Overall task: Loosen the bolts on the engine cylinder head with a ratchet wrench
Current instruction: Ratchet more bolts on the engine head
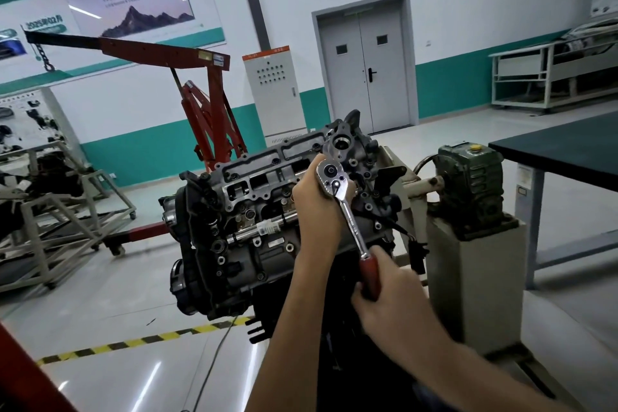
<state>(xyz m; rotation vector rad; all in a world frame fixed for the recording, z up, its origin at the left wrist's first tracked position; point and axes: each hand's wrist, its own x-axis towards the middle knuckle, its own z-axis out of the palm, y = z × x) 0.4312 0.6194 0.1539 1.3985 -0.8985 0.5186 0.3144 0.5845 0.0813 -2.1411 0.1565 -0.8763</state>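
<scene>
Head camera: nearest, the right hand curls tight round the red handle of the ratchet wrench. Beyond it, the left hand grips the chrome ratchet head, fingertips hidden behind it, against the engine cylinder head. The bolt underneath is concealed. Farther back stands a red engine hoist. A wall banner reads "2025年02月".

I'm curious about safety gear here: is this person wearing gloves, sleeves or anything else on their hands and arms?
No. The left hand and the right hand are bare, without gloves, and no ring, watch or wristband shows. The left forearm and right forearm are uncovered as far as the picture reaches; no sleeve is in view.
</scene>
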